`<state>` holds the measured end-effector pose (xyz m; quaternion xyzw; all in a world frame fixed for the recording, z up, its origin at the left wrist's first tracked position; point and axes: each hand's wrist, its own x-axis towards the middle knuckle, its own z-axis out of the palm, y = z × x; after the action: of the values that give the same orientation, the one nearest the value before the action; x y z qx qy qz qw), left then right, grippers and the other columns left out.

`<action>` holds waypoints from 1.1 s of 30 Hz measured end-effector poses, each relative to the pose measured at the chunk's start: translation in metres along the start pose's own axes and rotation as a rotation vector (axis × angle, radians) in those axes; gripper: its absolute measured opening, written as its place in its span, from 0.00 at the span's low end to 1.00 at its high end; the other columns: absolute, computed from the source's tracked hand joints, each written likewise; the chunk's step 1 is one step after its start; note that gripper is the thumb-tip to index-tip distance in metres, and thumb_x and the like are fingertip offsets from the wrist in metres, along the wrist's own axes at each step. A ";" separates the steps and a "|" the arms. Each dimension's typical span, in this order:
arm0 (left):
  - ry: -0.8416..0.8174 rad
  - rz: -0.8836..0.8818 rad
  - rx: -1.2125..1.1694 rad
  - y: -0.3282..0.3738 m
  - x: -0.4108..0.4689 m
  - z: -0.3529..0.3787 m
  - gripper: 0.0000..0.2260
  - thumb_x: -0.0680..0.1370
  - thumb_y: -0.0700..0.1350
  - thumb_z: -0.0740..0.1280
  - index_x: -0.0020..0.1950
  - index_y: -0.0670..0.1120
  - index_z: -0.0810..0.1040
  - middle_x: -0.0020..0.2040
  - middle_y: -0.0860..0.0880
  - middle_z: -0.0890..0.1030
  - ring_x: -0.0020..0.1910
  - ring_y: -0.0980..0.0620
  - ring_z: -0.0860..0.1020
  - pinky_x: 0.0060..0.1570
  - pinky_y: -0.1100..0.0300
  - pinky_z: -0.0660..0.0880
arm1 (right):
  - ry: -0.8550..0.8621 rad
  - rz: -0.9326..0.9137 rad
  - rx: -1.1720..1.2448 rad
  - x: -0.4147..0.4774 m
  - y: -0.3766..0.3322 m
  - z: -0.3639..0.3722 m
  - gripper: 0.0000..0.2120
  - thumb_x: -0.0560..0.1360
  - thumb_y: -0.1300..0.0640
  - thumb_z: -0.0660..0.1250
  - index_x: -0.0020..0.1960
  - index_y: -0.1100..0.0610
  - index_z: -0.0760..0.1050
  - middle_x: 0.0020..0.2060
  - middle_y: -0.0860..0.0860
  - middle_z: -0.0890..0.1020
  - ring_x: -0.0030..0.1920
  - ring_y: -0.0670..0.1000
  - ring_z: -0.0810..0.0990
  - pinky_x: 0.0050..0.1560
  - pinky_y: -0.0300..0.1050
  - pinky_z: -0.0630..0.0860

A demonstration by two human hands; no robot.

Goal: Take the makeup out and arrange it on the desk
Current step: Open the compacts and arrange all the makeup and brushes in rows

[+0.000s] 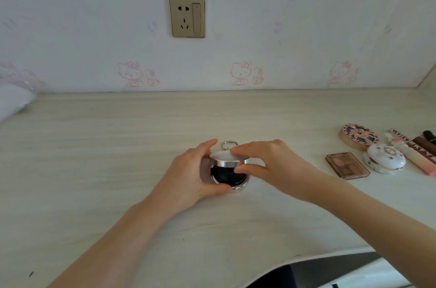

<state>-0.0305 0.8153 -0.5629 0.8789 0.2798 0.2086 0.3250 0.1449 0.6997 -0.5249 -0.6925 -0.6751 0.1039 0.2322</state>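
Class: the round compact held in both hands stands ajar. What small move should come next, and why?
Probably the right hand presses the lid down shut while the left hand steadies the compact: its lid is lifted, showing the dark inside, and the makeup at the right, like the brown palette, lies closed.

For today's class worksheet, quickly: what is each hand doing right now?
Left hand: grips the round silver-rimmed compact by its base.
Right hand: pinches the compact's white lid, partly raised.

Pink-and-brown tube (417, 149) — white capitals along its side, roughly "COLORKEY", partly blurred
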 end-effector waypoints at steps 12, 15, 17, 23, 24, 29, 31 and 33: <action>0.025 -0.031 -0.056 -0.006 0.002 0.004 0.44 0.58 0.58 0.80 0.70 0.59 0.64 0.55 0.66 0.77 0.61 0.64 0.71 0.60 0.66 0.66 | -0.071 0.097 0.092 0.019 0.001 -0.016 0.11 0.78 0.47 0.63 0.57 0.46 0.80 0.43 0.47 0.84 0.42 0.45 0.78 0.46 0.39 0.73; 0.026 -0.037 -0.059 -0.005 0.001 0.004 0.44 0.58 0.59 0.80 0.70 0.60 0.64 0.55 0.65 0.78 0.61 0.64 0.71 0.60 0.66 0.66 | -0.042 0.103 0.076 0.019 0.002 -0.011 0.12 0.78 0.46 0.63 0.58 0.47 0.79 0.44 0.44 0.84 0.46 0.43 0.79 0.51 0.37 0.73; 0.029 -0.046 -0.058 -0.004 0.001 0.003 0.44 0.58 0.59 0.80 0.70 0.60 0.63 0.55 0.65 0.78 0.60 0.65 0.72 0.60 0.66 0.66 | -0.017 0.124 0.077 0.015 0.003 -0.007 0.15 0.77 0.47 0.64 0.63 0.47 0.77 0.49 0.38 0.82 0.53 0.38 0.77 0.59 0.38 0.72; -0.019 -0.092 -0.049 0.004 -0.001 -0.002 0.48 0.59 0.62 0.78 0.73 0.60 0.58 0.60 0.65 0.74 0.65 0.63 0.68 0.62 0.64 0.64 | 0.114 0.238 0.112 -0.006 0.006 0.004 0.30 0.75 0.44 0.65 0.74 0.46 0.61 0.67 0.39 0.72 0.67 0.42 0.70 0.63 0.34 0.66; -0.052 -0.107 -0.041 0.007 -0.001 -0.006 0.49 0.60 0.63 0.77 0.75 0.59 0.55 0.63 0.65 0.71 0.67 0.62 0.65 0.62 0.64 0.62 | 0.146 0.256 0.097 -0.012 0.005 0.007 0.29 0.75 0.45 0.65 0.74 0.46 0.61 0.67 0.39 0.72 0.66 0.42 0.70 0.60 0.32 0.64; -0.086 -0.171 0.061 0.012 -0.006 -0.031 0.44 0.66 0.62 0.74 0.75 0.58 0.55 0.69 0.63 0.67 0.69 0.60 0.63 0.61 0.63 0.62 | 0.280 0.269 0.036 -0.036 -0.002 0.022 0.25 0.76 0.45 0.65 0.71 0.49 0.67 0.67 0.42 0.73 0.67 0.41 0.69 0.64 0.36 0.67; -0.053 -0.146 0.135 0.013 -0.016 -0.029 0.39 0.67 0.63 0.72 0.73 0.58 0.59 0.68 0.62 0.68 0.68 0.60 0.65 0.62 0.63 0.64 | 0.245 0.251 -0.024 -0.040 -0.004 0.028 0.26 0.76 0.43 0.63 0.72 0.48 0.65 0.69 0.43 0.70 0.70 0.42 0.66 0.67 0.37 0.64; 0.015 -0.090 0.217 0.014 -0.027 -0.019 0.31 0.70 0.61 0.71 0.69 0.56 0.65 0.66 0.60 0.71 0.66 0.60 0.68 0.61 0.65 0.65 | 0.220 0.216 -0.092 -0.043 -0.006 0.033 0.26 0.77 0.42 0.61 0.72 0.48 0.64 0.70 0.43 0.68 0.72 0.42 0.61 0.67 0.37 0.62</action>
<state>-0.0562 0.7985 -0.5450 0.8939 0.3424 0.1689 0.2348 0.1214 0.6636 -0.5581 -0.7782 -0.5711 0.0208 0.2603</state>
